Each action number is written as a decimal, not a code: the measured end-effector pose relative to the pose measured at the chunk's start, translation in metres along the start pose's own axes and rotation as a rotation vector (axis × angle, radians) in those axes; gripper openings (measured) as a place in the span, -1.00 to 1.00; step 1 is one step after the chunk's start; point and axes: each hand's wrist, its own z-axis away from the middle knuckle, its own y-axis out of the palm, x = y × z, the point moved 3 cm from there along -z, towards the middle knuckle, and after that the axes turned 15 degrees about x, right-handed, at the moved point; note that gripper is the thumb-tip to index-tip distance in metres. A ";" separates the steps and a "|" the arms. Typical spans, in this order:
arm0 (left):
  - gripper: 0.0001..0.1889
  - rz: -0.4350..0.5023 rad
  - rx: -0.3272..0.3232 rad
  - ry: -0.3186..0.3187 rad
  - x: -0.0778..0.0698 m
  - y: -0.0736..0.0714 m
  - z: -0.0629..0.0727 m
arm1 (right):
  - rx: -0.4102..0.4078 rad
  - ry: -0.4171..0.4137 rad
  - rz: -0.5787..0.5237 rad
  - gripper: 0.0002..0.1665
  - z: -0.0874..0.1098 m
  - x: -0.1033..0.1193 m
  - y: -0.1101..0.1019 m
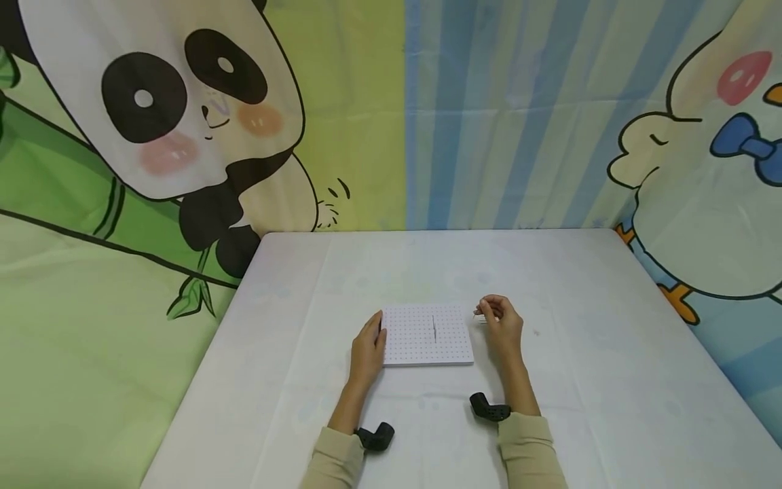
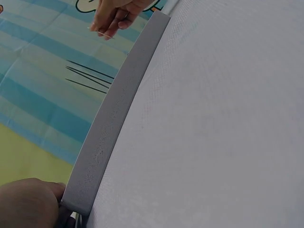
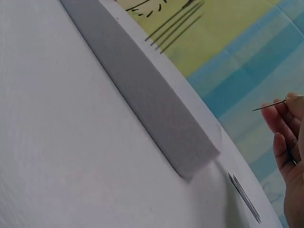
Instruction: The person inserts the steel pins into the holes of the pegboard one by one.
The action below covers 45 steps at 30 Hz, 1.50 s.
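Note:
A white board with a grid of small holes [image 1: 406,343] lies on the table. Several thin dark needles [image 3: 176,29] stand upright in it, seen in the head view as fine lines near its middle. My left hand [image 1: 366,350] rests along the board's left edge, fingers extended against its side; a dark patch shows between thumb and fingers. Just beyond the right edge, my right hand [image 1: 501,326] pinches one needle [image 3: 269,105] between thumb and fingertips, raised above the table. Beneath that hand, several loose needles [image 3: 244,197] lie side by side on the table.
A white cloth covers the table [image 1: 293,394]. Black wrist cameras [image 1: 375,437] are strapped to both forearms. Behind the table hangs a printed cloth [image 1: 342,122] with a panda at left, blue stripes, and a white bird figure at right.

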 end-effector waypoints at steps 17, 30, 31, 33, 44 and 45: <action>-0.56 0.012 0.000 -0.009 -0.001 0.001 0.003 | 0.174 -0.229 0.184 -0.95 0.000 0.016 0.056; -0.56 0.008 0.000 0.007 -0.001 0.000 0.003 | 0.247 -0.239 0.354 -0.94 0.004 0.015 0.063; -0.56 0.008 -0.002 0.008 -0.001 0.000 0.003 | 0.253 -0.236 0.359 -0.94 0.004 0.015 0.064; -0.56 0.010 -0.003 0.006 -0.001 0.000 0.004 | 0.262 -0.232 0.367 -0.94 0.005 0.014 0.064; -0.56 0.009 -0.006 0.019 -0.002 -0.002 0.003 | 0.286 -0.244 0.367 -0.93 0.004 0.013 0.066; -0.56 0.013 -0.003 0.017 -0.002 -0.002 0.003 | 0.284 -0.246 0.366 -0.93 0.004 0.013 0.066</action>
